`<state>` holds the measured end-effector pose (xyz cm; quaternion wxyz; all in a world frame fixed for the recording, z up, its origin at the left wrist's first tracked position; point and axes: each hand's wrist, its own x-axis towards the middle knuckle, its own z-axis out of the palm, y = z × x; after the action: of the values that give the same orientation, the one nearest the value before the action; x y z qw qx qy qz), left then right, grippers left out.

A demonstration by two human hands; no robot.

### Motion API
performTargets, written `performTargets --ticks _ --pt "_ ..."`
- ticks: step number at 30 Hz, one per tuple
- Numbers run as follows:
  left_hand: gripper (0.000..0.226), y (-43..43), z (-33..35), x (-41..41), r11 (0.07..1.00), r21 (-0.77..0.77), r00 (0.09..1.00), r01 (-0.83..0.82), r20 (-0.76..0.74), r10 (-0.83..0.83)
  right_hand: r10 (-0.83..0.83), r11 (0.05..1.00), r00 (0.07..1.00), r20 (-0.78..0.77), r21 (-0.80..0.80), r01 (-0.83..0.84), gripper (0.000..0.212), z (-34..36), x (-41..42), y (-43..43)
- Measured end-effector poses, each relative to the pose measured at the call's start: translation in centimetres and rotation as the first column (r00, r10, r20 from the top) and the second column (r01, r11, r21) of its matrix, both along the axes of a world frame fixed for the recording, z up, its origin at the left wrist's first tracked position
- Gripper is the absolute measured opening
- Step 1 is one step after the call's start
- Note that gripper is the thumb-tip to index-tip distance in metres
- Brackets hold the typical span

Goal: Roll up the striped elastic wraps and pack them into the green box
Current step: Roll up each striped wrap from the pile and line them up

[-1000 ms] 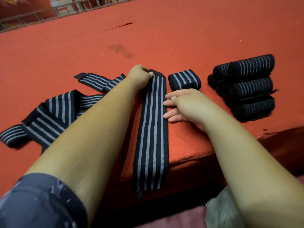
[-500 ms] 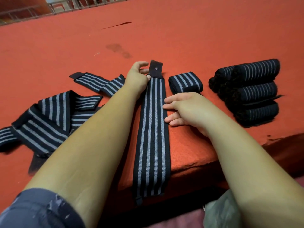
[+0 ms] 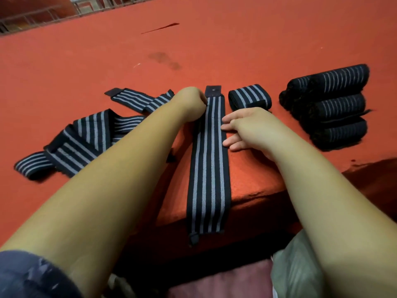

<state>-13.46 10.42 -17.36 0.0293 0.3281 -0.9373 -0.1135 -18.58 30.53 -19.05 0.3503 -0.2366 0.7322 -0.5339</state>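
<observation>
A long black wrap with grey stripes [image 3: 208, 160] lies flat on the red surface. Its near end hangs over the front edge and its dark tab end points away from me. My left hand [image 3: 191, 102] is curled against the wrap's left edge, just below the tab, and seems to pinch it. My right hand [image 3: 242, 127] rests with spread fingertips on the wrap's right edge. A rolled striped wrap [image 3: 249, 100] sits just beyond my right hand. Three dark rolls [image 3: 335, 106] are stacked at the right. No green box is in view.
Several unrolled striped wraps [image 3: 86, 143] lie tangled at the left, one strip [image 3: 139, 100] behind my left forearm. The red surface's front edge [image 3: 257, 192] drops off near me. Grey cloth [image 3: 296, 267] lies below it. A metal railing [image 3: 43, 16] runs along the far left.
The wrap's tab end, folded back a second ago and lifted upright half a second ago, now lies flat. My left fingers have curled in against the wrap's edge. My right hand has barely moved.
</observation>
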Motion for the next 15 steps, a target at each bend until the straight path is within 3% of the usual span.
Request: performTargets --ticks 9,15 --pt "0.027 3.0 0.2 10.2 0.991 0.132 0.996 0.027 -0.082 -0.016 -0.011 0.998 0.952 -0.306 0.056 0.029 0.035 0.6 2.7 0.7" --pt "0.017 4.7 0.5 17.0 0.962 0.272 0.965 0.004 -0.253 0.067 -0.008 0.998 0.886 -0.463 0.058 0.040 0.034 0.6 5.3 0.9"
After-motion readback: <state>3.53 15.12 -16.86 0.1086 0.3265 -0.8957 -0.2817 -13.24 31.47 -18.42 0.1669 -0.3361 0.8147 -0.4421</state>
